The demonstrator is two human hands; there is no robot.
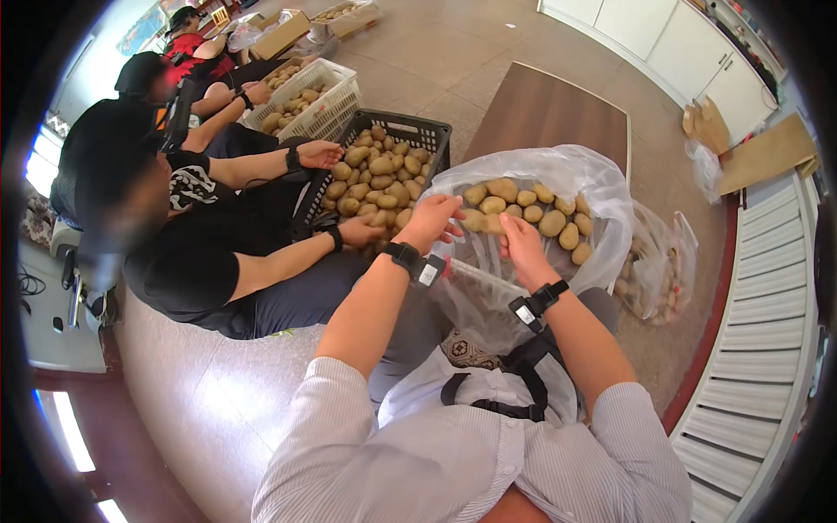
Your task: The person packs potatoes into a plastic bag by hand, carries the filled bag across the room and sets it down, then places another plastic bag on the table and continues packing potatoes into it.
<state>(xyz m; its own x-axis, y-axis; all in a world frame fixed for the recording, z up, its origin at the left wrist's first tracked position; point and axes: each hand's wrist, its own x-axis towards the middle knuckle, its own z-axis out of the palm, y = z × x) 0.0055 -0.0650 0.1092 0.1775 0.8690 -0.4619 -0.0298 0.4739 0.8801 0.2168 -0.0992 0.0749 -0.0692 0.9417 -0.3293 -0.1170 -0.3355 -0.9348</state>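
Note:
A pale, slightly blurred potato (482,222) lies between my two hands, above a clear plastic bag (571,163). My left hand (430,223) has its curled fingertips at the potato's left end. At the other end, my right hand (523,247) pinches it between thumb and fingers. Whether this is one long potato or two touching ones is hard to tell. Several loose potatoes (552,223) lie inside the wide-mouthed bag, just beyond my hands. The bag's near side hangs down toward my lap.
To my left stands a black crate (433,131) full of potatoes; a co-worker's hands (321,155) reach over it. White crates (344,102) of potatoes stand farther back. A brown tabletop (545,109) is beyond the bag, and a filled plastic bag (656,270) sits on the floor at right.

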